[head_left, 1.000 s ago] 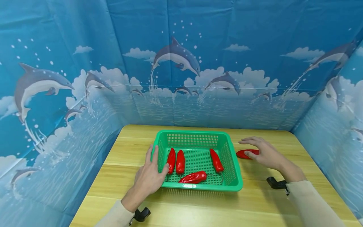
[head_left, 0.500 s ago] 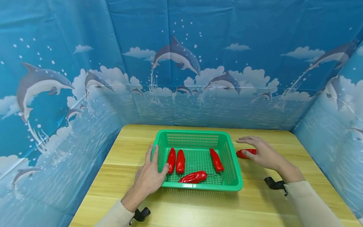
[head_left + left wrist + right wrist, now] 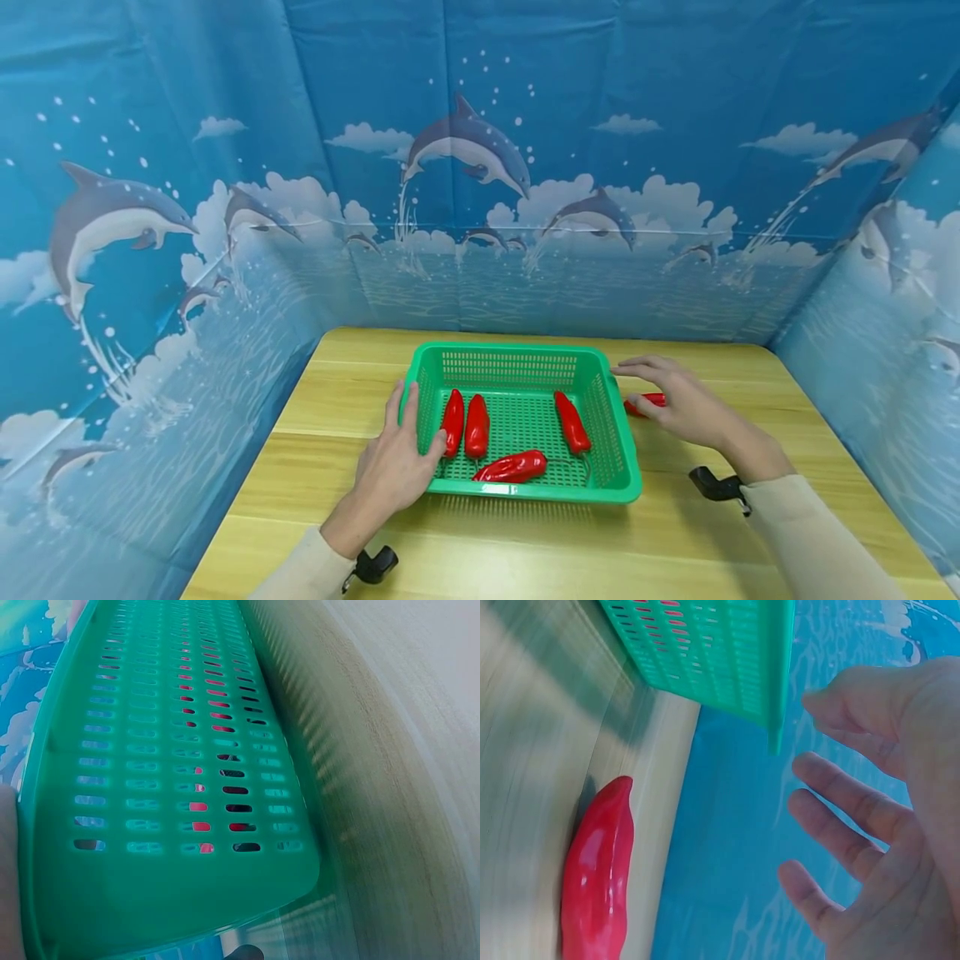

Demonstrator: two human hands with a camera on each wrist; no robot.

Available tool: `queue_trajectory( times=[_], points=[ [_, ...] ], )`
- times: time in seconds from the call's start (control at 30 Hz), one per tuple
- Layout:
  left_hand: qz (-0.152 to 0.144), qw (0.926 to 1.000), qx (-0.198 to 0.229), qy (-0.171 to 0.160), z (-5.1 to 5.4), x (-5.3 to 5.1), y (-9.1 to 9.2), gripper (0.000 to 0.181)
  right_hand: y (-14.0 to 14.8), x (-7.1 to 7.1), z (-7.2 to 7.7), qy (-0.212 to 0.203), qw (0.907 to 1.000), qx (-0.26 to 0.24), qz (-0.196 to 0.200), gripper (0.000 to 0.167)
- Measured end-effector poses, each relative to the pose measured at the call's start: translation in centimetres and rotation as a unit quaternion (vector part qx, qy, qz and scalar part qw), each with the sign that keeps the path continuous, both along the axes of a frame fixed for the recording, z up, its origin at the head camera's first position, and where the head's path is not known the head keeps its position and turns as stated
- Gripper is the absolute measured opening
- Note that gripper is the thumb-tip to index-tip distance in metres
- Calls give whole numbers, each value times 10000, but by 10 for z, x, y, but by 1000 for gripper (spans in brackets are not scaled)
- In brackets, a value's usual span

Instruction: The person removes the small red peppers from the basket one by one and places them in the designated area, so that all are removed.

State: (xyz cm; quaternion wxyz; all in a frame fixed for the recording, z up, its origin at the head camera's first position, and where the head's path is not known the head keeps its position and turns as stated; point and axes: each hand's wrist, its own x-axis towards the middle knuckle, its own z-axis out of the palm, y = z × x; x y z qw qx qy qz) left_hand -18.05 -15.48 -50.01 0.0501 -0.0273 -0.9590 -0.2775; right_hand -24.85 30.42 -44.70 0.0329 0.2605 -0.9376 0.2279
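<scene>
My left hand (image 3: 393, 479) rests at the near-left corner of a green plastic basket (image 3: 525, 493), fingers straight along the left rim and thumb reaching over the near rim. In the left wrist view the basket's slotted wall (image 3: 150, 892) fills much of the picture. Several red chili peppers (image 3: 573, 423) lie inside. Another red pepper (image 3: 598, 877) lies on the table to the right of the basket. My right hand (image 3: 686, 408) hovers over that pepper, fingers spread and holding nothing; in the head view it partly hides the pepper. Its fingertips are near the basket's right rim.
A light wooden table (image 3: 480, 558) carries the basket. Behind it and at both sides hangs a blue curtain (image 3: 465, 283) printed with dolphins. Black wrist devices (image 3: 375, 567) sit near both sleeves.
My right hand has moved left toward the basket's right rim, covering more of the outside pepper in the head view. My left hand, the basket and the peppers have stayed put.
</scene>
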Motion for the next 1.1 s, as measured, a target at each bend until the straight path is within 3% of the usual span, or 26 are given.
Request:
queue_trajectory(
  times=[0.43,1.1],
  points=[
    [45,10000,-35,-62,1,2,-1,98,-17,-3,-2,329,9984,168,432,43],
    [-42,10000,-2,-81,0,0,-1,99,-29,3,3,342,9973,275,591,44]
  ],
)
